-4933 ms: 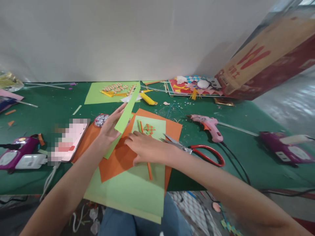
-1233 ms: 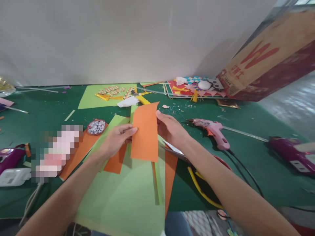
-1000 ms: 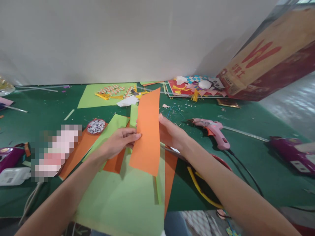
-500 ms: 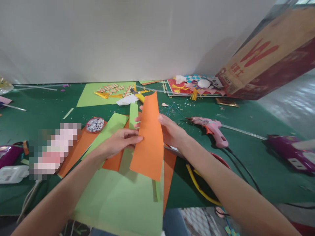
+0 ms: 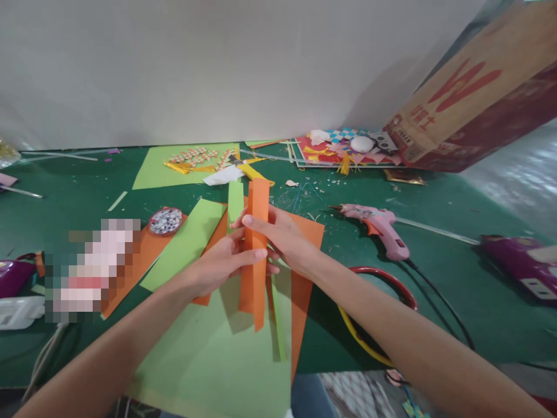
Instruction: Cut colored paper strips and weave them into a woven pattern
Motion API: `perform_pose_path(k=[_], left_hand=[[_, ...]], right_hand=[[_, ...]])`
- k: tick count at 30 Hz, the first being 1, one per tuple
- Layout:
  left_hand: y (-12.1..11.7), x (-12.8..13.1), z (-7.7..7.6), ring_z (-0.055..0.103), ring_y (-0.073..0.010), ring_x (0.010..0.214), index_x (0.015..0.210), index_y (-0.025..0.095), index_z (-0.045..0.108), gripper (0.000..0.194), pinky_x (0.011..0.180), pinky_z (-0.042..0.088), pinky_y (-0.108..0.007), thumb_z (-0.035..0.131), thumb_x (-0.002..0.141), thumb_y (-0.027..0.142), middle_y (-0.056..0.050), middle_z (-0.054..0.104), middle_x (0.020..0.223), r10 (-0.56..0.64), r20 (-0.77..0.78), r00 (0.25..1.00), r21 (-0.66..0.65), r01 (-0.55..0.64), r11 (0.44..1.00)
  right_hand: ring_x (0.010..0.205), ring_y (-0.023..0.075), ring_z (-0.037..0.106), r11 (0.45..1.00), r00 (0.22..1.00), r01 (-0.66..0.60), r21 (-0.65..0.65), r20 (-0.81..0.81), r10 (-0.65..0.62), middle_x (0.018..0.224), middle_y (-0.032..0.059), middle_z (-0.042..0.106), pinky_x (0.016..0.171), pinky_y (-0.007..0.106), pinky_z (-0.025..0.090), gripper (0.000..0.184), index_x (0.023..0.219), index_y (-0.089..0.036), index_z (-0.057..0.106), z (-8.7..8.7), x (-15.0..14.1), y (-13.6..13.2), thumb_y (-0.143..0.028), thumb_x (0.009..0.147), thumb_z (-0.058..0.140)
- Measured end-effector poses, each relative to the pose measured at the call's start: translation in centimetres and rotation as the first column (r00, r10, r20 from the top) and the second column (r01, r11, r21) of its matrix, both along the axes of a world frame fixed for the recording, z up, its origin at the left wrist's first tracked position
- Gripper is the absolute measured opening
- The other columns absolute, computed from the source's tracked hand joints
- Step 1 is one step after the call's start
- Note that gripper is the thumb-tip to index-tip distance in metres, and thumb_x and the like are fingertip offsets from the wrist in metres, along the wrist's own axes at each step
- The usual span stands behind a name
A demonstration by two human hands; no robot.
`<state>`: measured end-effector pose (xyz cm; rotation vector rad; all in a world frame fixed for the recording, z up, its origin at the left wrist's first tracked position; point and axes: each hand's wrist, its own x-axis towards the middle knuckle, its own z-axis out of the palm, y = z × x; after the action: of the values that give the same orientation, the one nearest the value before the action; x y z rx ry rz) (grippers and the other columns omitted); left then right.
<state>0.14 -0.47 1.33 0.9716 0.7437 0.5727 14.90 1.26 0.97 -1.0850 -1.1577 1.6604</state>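
Observation:
I hold a piece of orange paper folded lengthwise into a narrow upright band, above the table's near middle. My left hand pinches its left side with fingers closed on it. My right hand grips it from the right, thumb across the front. Under the hands lie a large light green sheet, an orange sheet and green strips.
A green table carries a pink glue gun, a tin of googly eyes, a phone, purple devices, red and yellow loops, woven paper crafts and a leaning cardboard box.
The orange paper, held wide and flat a second ago, is now folded into a narrow band between both hands. Earlier still, my left hand held a green strip.

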Motion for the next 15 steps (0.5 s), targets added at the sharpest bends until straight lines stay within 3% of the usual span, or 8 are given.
perform_pose_path(k=[3,7,11,15], left_hand=[[0.04,-0.03,-0.26,0.068,-0.0161,0.074,0.106,0.017,0.057,0.031,0.077,0.052,-0.033,0.071,0.079,0.025,-0.003,0.068,0.087,0.029,0.006,1.0,-0.023,-0.028,0.999],[0.23,-0.32,-0.5,0.067,-0.0152,0.069,0.097,0.015,0.057,0.022,0.072,0.051,-0.031,0.068,0.079,0.021,-0.003,0.068,0.08,0.038,0.083,0.996,-0.062,-0.032,0.998],[0.19,-0.54,-0.59,0.067,-0.0156,0.066,0.096,0.014,0.055,0.021,0.069,0.051,-0.031,0.067,0.079,0.021,-0.005,0.069,0.081,0.011,0.121,0.993,-0.099,0.001,0.995],[0.01,-0.53,-0.52,0.067,-0.0158,0.064,0.095,0.014,0.055,0.025,0.066,0.051,-0.03,0.07,0.078,0.026,-0.006,0.069,0.081,0.018,0.135,0.991,-0.109,-0.003,0.994]], right_hand=[[0.028,0.0044,0.038,0.996,0.995,-0.078,-0.046,0.059,0.081,0.053,-0.0051,0.059,0.025,0.017,0.029,0.034,0.091,-0.02,0.057,0.11,-0.1,-0.18,-0.045,0.073,0.072],[0.025,0.0105,0.044,0.987,0.988,-0.152,-0.048,-0.038,0.15,0.04,-0.0076,0.052,0.026,0.021,0.037,0.036,0.09,-0.02,0.054,-0.24,-0.07,-0.17,-0.05,0.076,0.068],[0.027,0.0106,0.048,0.988,0.977,-0.156,-0.006,-0.148,0.154,0.046,-0.0035,0.06,0.03,0.021,0.042,0.031,0.089,-0.017,0.056,-0.63,0.19,0.01,-0.047,0.081,0.063],[0.027,0.0098,0.049,0.985,0.975,-0.168,-0.035,-0.152,0.161,0.051,-0.0011,0.064,0.029,0.02,0.04,0.025,0.087,-0.016,0.059,-0.78,0.18,0.0,-0.04,0.082,0.063]])
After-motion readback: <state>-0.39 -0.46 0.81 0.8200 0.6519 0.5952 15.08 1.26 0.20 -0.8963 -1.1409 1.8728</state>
